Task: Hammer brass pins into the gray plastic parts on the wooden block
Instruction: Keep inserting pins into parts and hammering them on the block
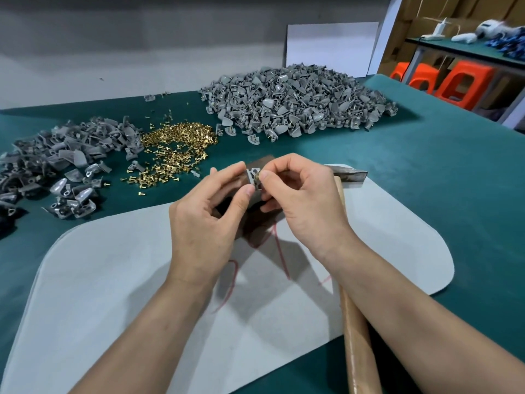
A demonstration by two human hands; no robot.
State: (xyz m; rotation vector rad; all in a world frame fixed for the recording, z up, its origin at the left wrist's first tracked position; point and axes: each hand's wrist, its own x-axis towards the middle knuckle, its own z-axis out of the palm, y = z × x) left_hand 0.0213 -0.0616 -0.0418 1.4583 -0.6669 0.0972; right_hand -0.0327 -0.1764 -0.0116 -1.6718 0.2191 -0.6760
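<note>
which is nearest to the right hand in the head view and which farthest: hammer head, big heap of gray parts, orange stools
From the right hand:
1. hammer head, just to its right.
2. big heap of gray parts, behind it on the green table.
3. orange stools, far right, beyond the table's edge.

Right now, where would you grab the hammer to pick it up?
By the wooden handle, near its close end, coming down from above with the right hand. It lies flat, metal head pointing away, so the long round handle is probably easiest to wrap fingers round.
</note>
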